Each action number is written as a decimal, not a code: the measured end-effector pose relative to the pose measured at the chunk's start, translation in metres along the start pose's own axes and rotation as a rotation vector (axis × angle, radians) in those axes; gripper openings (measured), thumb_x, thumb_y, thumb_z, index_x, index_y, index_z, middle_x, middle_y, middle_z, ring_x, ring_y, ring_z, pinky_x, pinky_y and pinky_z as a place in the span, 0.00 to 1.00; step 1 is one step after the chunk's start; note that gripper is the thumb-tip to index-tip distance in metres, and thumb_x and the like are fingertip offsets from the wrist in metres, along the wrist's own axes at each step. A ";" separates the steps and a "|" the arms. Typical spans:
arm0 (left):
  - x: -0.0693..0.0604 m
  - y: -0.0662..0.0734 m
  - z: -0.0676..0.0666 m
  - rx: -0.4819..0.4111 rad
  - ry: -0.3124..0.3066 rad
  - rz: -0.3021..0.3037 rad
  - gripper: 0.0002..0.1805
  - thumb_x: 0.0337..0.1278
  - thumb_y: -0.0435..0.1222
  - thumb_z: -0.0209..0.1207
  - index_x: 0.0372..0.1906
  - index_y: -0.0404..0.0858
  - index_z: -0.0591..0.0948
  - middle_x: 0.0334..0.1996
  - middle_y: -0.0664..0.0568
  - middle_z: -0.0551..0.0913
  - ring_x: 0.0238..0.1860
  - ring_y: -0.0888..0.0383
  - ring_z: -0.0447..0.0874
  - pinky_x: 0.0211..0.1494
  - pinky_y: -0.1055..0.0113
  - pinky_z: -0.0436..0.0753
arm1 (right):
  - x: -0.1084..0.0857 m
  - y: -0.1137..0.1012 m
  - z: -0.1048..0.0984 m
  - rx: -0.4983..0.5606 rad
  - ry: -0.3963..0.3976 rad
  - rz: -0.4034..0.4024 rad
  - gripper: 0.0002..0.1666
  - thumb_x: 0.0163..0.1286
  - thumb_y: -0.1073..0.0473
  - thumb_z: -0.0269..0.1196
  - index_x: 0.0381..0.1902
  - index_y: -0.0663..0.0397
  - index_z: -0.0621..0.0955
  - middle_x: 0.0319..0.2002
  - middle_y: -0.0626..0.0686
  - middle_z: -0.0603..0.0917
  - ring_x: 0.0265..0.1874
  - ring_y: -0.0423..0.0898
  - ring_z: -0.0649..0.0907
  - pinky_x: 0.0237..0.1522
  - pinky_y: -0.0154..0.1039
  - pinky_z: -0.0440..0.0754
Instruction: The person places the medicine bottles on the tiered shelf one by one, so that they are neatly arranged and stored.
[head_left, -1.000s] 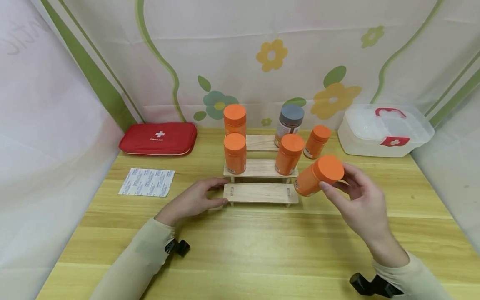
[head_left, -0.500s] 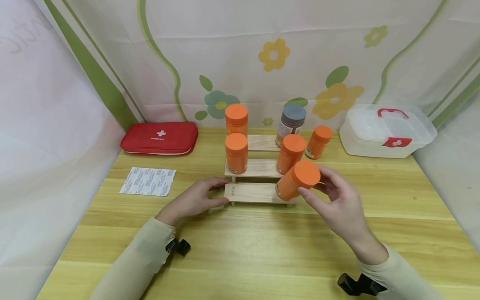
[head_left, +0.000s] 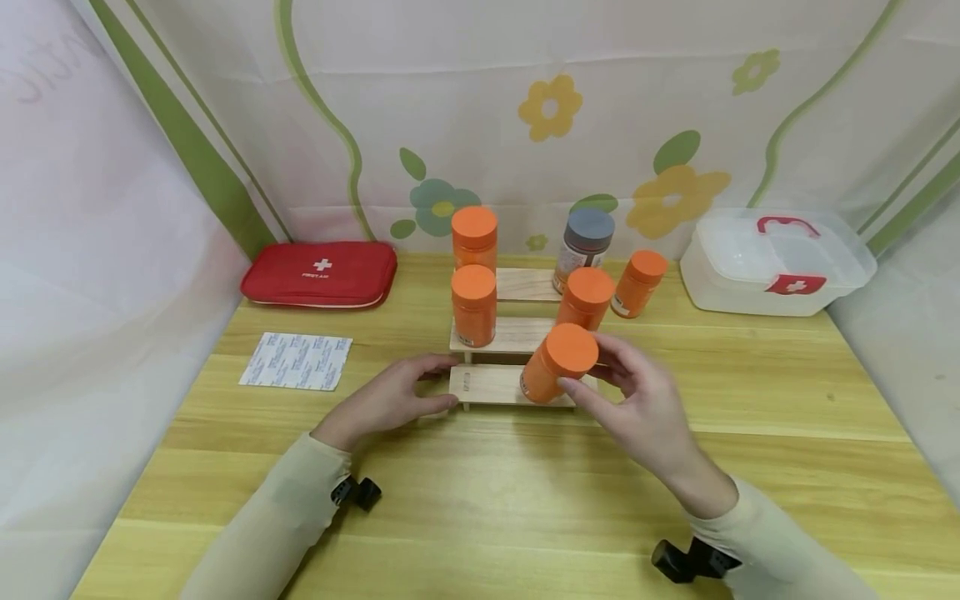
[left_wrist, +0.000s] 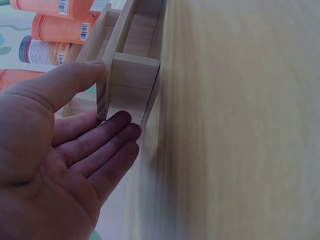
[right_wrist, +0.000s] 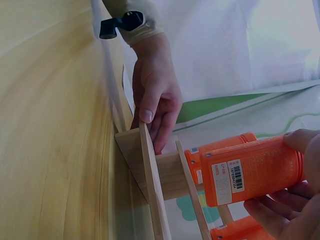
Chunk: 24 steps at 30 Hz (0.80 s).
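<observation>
My right hand (head_left: pixel 641 408) grips an orange pill bottle (head_left: pixel 553 371), tilted, over the right half of the lowest step of a small wooden step rack (head_left: pixel 491 383). Its barcode label (right_wrist: pixel 230 177) faces the right wrist camera. Whether the base touches the step is hard to tell. At the rack's left end, my left hand (head_left: pixel 393 396) holds the lowest step between thumb and forefinger; the other fingers lie straight in the left wrist view. Two orange bottles stand on the middle step, left (head_left: pixel 474 308) and right (head_left: pixel 585 300). Behind them are another orange bottle (head_left: pixel 474 237) and a grey-capped bottle (head_left: pixel 583 250).
A smaller orange bottle (head_left: pixel 637 285) stands on the table right of the rack. At the back are a red first-aid pouch (head_left: pixel 318 279) on the left and a white lidded box (head_left: pixel 776 267) on the right. A printed white sheet (head_left: pixel 296 361) lies left of my left hand.
My right hand has carried the orange pill bottle leftward, from beside the rack's right end to over its lowest step. My left hand has stayed at the rack's left end.
</observation>
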<state>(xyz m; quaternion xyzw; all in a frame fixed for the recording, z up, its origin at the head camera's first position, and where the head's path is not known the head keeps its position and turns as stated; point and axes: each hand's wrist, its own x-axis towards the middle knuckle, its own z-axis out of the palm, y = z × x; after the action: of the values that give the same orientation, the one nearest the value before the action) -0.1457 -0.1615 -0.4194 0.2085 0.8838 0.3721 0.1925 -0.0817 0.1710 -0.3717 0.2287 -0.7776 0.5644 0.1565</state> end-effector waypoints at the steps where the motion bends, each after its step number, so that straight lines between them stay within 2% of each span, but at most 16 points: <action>1: 0.000 0.000 0.000 0.003 0.000 0.000 0.35 0.70 0.46 0.71 0.78 0.43 0.76 0.75 0.47 0.79 0.76 0.45 0.76 0.82 0.43 0.73 | 0.001 0.000 0.002 -0.003 -0.006 0.001 0.35 0.59 0.81 0.74 0.65 0.67 0.81 0.57 0.63 0.88 0.54 0.36 0.88 0.57 0.29 0.88; 9: -0.001 -0.001 0.000 0.004 0.006 0.004 0.36 0.70 0.47 0.71 0.78 0.43 0.76 0.74 0.47 0.80 0.75 0.46 0.77 0.82 0.44 0.73 | 0.006 0.005 0.019 -0.067 -0.046 0.029 0.34 0.61 0.74 0.77 0.65 0.63 0.82 0.56 0.59 0.90 0.52 0.35 0.88 0.53 0.30 0.90; 14: -0.001 -0.001 -0.001 0.003 0.011 -0.002 0.35 0.70 0.47 0.71 0.77 0.42 0.76 0.73 0.47 0.81 0.75 0.46 0.78 0.81 0.44 0.74 | 0.011 0.004 0.029 -0.036 -0.076 0.060 0.33 0.63 0.73 0.77 0.66 0.63 0.82 0.57 0.59 0.89 0.53 0.37 0.88 0.55 0.34 0.91; 24: -0.001 -0.003 -0.002 0.010 0.004 0.008 0.36 0.70 0.47 0.72 0.77 0.41 0.76 0.73 0.48 0.81 0.76 0.47 0.77 0.82 0.44 0.73 | 0.021 0.011 0.050 0.019 -0.101 0.078 0.34 0.64 0.72 0.77 0.67 0.62 0.81 0.60 0.59 0.87 0.55 0.50 0.89 0.56 0.38 0.91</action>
<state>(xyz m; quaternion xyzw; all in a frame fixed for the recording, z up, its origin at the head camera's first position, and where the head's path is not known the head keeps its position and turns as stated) -0.1466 -0.1646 -0.4201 0.2123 0.8852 0.3688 0.1881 -0.1048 0.1223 -0.3862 0.2278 -0.7874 0.5652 0.0928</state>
